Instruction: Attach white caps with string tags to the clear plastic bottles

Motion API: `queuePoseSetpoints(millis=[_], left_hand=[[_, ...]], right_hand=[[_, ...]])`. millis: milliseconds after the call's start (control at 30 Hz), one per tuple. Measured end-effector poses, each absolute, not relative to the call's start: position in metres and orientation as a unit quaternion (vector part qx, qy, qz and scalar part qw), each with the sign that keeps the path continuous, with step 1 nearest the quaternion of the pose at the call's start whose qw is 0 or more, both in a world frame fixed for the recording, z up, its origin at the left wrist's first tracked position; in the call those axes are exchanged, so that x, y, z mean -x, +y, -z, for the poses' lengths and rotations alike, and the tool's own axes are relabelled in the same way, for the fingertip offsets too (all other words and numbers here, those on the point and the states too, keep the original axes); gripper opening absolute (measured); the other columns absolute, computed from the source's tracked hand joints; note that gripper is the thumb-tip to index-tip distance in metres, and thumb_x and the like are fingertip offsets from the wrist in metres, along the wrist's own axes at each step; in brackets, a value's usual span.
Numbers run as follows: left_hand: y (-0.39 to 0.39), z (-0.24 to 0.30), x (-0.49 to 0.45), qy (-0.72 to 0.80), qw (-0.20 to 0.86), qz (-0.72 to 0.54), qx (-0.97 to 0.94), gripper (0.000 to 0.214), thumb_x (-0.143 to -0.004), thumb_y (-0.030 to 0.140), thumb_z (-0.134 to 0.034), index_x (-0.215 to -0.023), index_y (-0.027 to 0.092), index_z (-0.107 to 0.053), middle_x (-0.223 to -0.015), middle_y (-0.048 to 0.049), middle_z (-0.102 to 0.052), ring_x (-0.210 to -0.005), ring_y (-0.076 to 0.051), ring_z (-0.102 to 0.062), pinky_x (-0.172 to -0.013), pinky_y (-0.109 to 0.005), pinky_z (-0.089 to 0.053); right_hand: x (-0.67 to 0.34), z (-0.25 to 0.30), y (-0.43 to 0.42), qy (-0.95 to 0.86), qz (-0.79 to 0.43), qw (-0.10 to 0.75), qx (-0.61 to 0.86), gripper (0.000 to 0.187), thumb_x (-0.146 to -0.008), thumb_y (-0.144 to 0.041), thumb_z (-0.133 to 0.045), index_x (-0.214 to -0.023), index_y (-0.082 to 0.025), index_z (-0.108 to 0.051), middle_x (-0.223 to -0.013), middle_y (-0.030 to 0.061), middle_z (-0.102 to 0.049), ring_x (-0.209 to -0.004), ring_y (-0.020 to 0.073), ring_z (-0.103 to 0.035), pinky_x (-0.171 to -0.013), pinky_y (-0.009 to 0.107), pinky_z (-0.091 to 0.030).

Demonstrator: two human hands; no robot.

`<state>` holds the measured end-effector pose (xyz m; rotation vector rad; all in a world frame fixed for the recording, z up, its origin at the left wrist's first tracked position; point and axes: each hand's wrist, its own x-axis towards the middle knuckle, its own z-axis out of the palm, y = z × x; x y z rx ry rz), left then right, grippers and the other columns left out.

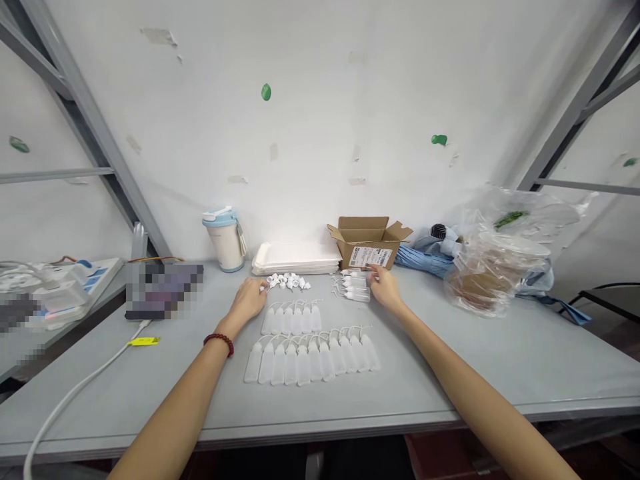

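My left hand [249, 299] rests at the left edge of a small heap of white caps [285, 282], its fingertips pinched at a cap there. On the right, my right hand [384, 287] has its thumb and finger at the base end of the rearmost squeeze bottle in a short stack of capped bottles [356, 291] lying on their sides. Between my forearms lie two rows of translucent squeeze bottles with thin bent tubes: a shorter back row [291, 321] and a longer front row [303, 365]. What the fingertips touch is small and partly hidden.
Behind the bottles are a stack of white flat packs [297, 257] and an open cardboard box [367, 250]. A tumbler [227, 243] stands back left. A phone-like device [165, 291] with a white cable [85, 383] lies left. Blue cloth [425, 259] and a plastic bag [493, 273] sit right.
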<state>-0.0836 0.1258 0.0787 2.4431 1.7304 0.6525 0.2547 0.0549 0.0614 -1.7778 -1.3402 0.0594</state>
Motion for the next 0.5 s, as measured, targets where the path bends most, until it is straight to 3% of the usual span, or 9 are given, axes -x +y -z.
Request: queuePoseSetpoints(millis=[500], left_hand=[[0.1217, -0.0836, 0.0817, 0.555, 0.100, -0.238, -0.790, 0.027, -0.073, 0.012, -0.049, -0.093, 0.012, -0.067, -0.097, -0.0127, -0.067, -0.096, -0.026, -0.060, -0.086, -0.032, -0.043]], right_hand=[[-0.2483, -0.0566, 0.0570, -0.550, -0.069, 0.483, 0.678, 0.033, -0.076, -0.011, -0.042, -0.104, -0.013, -0.060, -0.100, 0.0126, -0.067, -0.090, 0.0211, -0.064, -0.083, 0.038, -0.049]])
